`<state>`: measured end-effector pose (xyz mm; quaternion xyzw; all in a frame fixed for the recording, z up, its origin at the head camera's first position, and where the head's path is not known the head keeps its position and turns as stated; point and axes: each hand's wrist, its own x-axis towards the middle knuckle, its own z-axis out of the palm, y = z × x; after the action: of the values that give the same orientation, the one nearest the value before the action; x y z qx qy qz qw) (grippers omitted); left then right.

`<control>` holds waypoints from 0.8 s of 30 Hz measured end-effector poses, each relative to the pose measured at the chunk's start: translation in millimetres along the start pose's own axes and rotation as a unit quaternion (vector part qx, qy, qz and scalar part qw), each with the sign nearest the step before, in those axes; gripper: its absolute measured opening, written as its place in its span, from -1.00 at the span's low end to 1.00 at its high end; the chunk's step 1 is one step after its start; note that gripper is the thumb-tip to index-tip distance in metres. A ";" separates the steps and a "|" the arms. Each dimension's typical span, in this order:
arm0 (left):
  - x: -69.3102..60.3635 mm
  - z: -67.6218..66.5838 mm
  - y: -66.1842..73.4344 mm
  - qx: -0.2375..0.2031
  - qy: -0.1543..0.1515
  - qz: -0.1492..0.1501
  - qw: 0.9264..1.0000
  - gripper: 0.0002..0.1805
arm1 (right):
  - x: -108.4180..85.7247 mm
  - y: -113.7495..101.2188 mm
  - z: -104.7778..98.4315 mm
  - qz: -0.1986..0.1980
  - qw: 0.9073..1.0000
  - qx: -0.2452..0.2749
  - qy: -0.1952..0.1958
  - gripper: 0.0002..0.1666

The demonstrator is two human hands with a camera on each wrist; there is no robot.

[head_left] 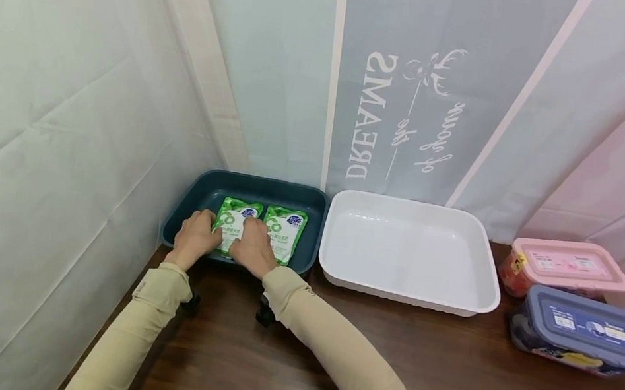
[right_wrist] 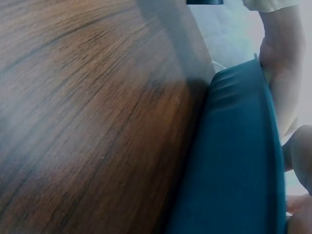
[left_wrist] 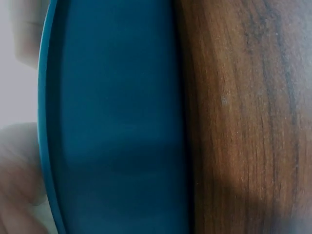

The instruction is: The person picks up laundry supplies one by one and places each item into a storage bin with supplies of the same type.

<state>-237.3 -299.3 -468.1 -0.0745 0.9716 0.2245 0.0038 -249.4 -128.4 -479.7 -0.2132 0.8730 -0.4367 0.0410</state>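
Curling, our left hand (head_left: 195,236) and right hand (head_left: 254,247) touched the green-and-white pouch (head_left: 231,226) between their fingers; whether pinching, we couldn't tell.

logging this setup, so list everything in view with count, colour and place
packets: 2, green and white, side by side in the teal tray
teal tray: 1, dark teal, left of the white tray
white tray: 1, white, mid-table
pink-lidded container: 1, pink, right of the white tray
blue-lidded container: 1, blue, in front of the pink one
table: 1, brown, underneath
cloth hangings: several, whitish, pale blue, grey, pink, around the table
left hand: 1, bare, at left packet's left side
right hand: 1, bare, at its right side
sleeves: 2, beige, on forearms
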 end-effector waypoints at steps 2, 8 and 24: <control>-1.3 0.4 0.9 0.011 0.017 0.013 1.000 -0.55 | -0.7 -1.1 -2.5 -0.006 1.000 -0.002 -0.001 -0.62; -4.8 1.5 6.1 0.023 0.047 0.038 0.998 -0.56 | -7.1 -5.2 -16.6 0.000 1.000 0.005 -0.015 -0.46; -27.7 15.4 48.6 -0.034 0.089 0.087 0.992 -0.53 | -33.5 -1.7 -66.6 0.034 0.998 0.046 0.002 -0.54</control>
<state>-217.5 -245.4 -459.7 -0.0094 0.9626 0.2497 -0.1049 -235.7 -66.0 -441.3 -0.1806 0.8588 -0.4753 0.0632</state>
